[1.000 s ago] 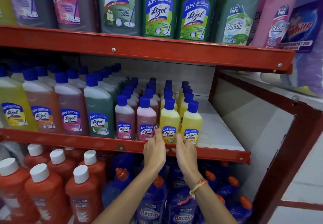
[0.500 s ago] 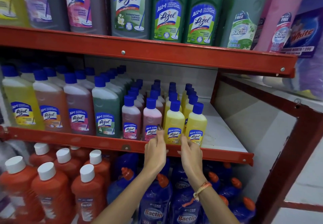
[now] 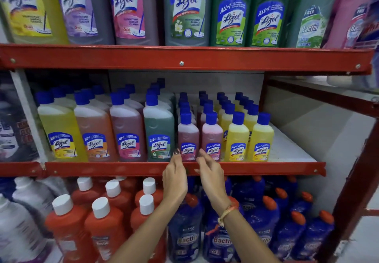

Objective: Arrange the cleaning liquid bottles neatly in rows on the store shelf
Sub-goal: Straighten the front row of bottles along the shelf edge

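Observation:
Small blue-capped Lizol bottles stand in rows on the middle shelf (image 3: 102, 168): a dark pink front bottle (image 3: 188, 132), a lighter pink one (image 3: 212, 133) and two yellow ones (image 3: 238, 137) (image 3: 261, 137). Left of them stand larger bottles in yellow (image 3: 59, 127), orange (image 3: 94, 129), pink (image 3: 127, 129) and green (image 3: 159, 128). My left hand (image 3: 174, 178) is raised at the shelf rim, one fingertip by the dark pink bottle's label. My right hand (image 3: 211, 175) hovers with fingers spread in front of the two pink bottles. Neither hand holds anything.
Big Lizol and Bactin bottles (image 3: 187, 10) line the upper shelf. Below are orange bottles with white caps (image 3: 67, 228) and dark blue Bactin bottles (image 3: 223, 240). Bare white shelf (image 3: 287, 150) lies right of the yellow bottles. A red upright (image 3: 356, 180) bounds the right side.
Both hands have shifted left along the shelf rim, from the front yellow bottles to the two pink ones. The view has moved closer and leftward.

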Available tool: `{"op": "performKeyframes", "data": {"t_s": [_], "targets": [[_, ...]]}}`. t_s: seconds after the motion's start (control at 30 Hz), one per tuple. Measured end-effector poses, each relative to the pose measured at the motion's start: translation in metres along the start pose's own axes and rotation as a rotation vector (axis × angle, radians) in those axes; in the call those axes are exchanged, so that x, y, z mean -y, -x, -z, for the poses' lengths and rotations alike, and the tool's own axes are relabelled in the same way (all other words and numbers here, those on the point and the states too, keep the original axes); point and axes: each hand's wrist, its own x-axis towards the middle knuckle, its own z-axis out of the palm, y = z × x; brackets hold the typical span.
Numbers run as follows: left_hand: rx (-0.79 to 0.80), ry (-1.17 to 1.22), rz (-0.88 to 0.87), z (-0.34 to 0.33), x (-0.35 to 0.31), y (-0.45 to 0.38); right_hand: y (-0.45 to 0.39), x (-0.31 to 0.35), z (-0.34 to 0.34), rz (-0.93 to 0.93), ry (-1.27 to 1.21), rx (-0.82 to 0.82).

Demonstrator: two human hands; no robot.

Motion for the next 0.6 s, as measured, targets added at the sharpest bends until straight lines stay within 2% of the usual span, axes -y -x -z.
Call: {"op": "performKeyframes", "data": {"t_s": [0.27, 0.33, 0.4, 0.5, 0.6], "targets": [[0.143, 0.067, 0.049, 0.012, 0.011, -0.009, 0.000, -0.004, -0.015, -0.039, 0.005, -0.017], [0.115, 0.063, 0.009, 0.018, 0.013, -0.007, 0.005, -0.002, -0.018, -0.021, 0.019, -0.076], [0.009, 0.058, -0.066, 0.032, 0.016, -0.006, 0.013, 0.000, -0.026, 0.031, 0.003, -0.121], [-0.131, 0.037, -0.148, 0.054, 0.020, -0.008, 0.019, 0.002, -0.046, 0.065, 0.023, -0.036], [-0.084, 0.020, -0.090, 0.072, 0.022, -0.021, 0.013, 0.004, -0.068, 0.020, 0.039, 0.074]]}}
